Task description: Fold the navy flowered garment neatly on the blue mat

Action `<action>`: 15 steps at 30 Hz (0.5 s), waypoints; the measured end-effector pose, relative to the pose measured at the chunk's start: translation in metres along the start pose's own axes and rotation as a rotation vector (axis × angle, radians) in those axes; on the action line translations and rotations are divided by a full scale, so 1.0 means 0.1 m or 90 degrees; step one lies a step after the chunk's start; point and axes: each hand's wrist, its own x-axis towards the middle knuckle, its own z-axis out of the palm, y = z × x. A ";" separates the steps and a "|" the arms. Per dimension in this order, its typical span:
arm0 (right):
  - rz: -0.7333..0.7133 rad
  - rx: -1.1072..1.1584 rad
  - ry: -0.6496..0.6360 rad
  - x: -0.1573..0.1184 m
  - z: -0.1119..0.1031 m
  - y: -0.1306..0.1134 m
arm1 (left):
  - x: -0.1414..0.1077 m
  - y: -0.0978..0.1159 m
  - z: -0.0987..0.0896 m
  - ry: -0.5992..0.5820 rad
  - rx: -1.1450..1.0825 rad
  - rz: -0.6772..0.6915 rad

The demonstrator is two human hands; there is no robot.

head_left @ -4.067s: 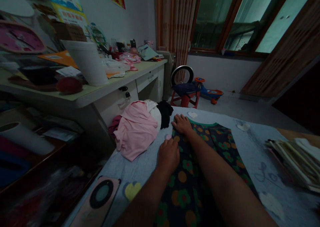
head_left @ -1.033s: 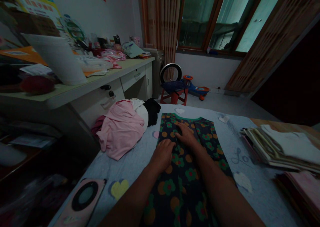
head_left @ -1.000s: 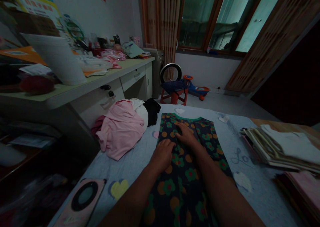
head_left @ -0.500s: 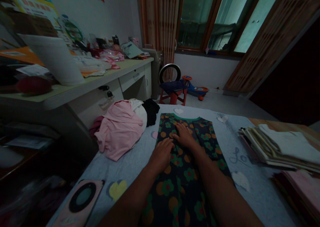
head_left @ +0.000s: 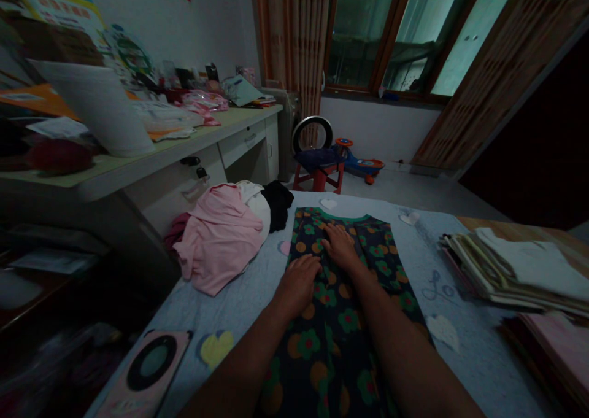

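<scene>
A dark garment [head_left: 350,320] with a green neckband and a print of red, green and orange flowers lies spread flat on a pale blue bedsheet [head_left: 221,310]. My left hand [head_left: 298,285] rests palm down on the garment's chest, left of its centre. My right hand [head_left: 339,248] lies flat higher up, close to the neckband, with its fingertips near my left hand. Neither hand holds anything. My forearms hide part of the garment's lower body.
A pink garment [head_left: 216,240] and black cloth [head_left: 278,204] are heaped left of the spread garment. Folded clothes [head_left: 515,264] are stacked at the right. A cluttered white desk [head_left: 138,172] runs along the left, beyond the bed.
My right hand has slid slightly up the garment toward the neckband. Over the longer span, my view has turned left and the whole garment has come into view.
</scene>
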 end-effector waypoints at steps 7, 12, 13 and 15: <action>0.027 -0.028 0.003 0.01 -0.01 -0.06 | 0.00 0.02 -0.04 -0.005 0.003 0.001; 0.063 -0.046 -0.005 0.09 -0.02 -0.12 | 0.00 0.03 -0.06 -0.006 -0.003 -0.004; 0.071 -0.046 -0.010 0.11 -0.02 -0.12 | 0.00 0.04 -0.06 -0.004 -0.005 -0.005; 0.090 -0.047 -0.023 0.17 -0.02 -0.12 | 0.01 0.03 -0.05 -0.005 -0.009 -0.007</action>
